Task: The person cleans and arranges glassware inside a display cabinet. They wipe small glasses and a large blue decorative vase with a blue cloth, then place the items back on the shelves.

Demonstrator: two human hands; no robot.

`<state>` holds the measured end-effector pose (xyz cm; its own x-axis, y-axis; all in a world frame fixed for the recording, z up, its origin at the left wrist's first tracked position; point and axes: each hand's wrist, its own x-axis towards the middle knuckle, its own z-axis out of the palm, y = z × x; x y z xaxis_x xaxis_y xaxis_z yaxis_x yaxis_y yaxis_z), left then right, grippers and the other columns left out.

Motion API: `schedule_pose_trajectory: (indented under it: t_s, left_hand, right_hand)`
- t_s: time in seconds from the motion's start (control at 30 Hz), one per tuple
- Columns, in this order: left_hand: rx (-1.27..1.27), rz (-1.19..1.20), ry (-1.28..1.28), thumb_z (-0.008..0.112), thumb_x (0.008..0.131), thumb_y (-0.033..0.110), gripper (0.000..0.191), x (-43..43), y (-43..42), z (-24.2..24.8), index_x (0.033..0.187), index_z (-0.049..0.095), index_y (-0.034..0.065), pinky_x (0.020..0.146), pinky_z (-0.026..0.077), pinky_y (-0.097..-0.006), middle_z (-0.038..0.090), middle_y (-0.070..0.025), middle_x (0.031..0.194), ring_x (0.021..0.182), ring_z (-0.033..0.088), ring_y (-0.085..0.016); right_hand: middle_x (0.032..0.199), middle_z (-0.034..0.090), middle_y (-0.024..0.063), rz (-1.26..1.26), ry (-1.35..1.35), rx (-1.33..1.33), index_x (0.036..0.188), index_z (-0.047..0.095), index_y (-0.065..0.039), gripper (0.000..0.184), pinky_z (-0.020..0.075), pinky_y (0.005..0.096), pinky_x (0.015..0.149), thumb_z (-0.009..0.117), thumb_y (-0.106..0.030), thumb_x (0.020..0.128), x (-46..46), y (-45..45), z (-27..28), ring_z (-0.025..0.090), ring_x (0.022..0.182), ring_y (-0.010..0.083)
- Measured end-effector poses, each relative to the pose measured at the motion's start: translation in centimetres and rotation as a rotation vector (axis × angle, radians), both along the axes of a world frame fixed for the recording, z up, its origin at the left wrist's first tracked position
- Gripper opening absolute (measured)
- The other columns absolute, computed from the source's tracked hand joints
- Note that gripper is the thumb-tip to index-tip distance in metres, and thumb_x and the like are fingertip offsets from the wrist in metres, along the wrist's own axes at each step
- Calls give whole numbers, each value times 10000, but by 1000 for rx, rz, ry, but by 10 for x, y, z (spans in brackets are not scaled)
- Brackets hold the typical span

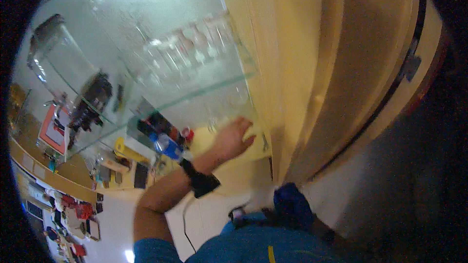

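Observation:
My left hand point(236, 138) reaches into a cabinet with glass shelves, its thumb and fingers apart and nothing between them. A black strap point(201, 182) circles that wrist. Several clear glasses point(215, 115) stand blurred just beyond the fingers, and more glassware point(190, 45) is on the glass shelf point(193, 95) above. A bottle with a blue label point(168, 146) lies or leans left of the wrist; its pose is unclear. At the end of my shadowed right arm, near my torso, is a crumpled dark blue cloth-like bundle point(292, 202). My right hand point(310, 219) is mostly hidden by it and the dark.
A pale wooden door or panel point(292, 62) rises on the right. On the left are a large glass jar point(69, 51), a dark object point(93, 98), a red-framed item point(55, 129) and a yellow roll point(128, 149). A thin cable point(184, 223) hangs below my left forearm. Red items are at lower left.

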<state>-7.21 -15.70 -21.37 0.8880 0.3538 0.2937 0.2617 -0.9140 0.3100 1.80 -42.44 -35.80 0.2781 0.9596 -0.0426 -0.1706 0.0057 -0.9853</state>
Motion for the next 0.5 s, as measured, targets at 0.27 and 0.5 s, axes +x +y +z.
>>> schedule_pose_trajectory:
  t_s: [0.27, 0.5]
  left_hand:
    - [-321, 436, -59, 723, 745, 329, 644, 45, 21, -107, 1157, 398, -45, 843, 467, -463, 462, -248, 1142, 1044, 510, -412]
    - [-366, 494, -21, 738, 726, 298, 579, 55, 12, -110, 1080, 423, -35, 843, 469, -444, 476, -230, 1111, 1043, 509, -400]
  right_hand:
    - [629, 416, 38, 19, -470, -88, 692, 411, -129, 238, 359, 299, 494, 489, -216, 899, -3, -1, 23, 411, 533, 161]
    - [750, 482, 64, -144, -520, 254, 822, 510, -103, 230, 414, 354, 650, 594, -303, 896, -15, -14, 37, 481, 724, 196]
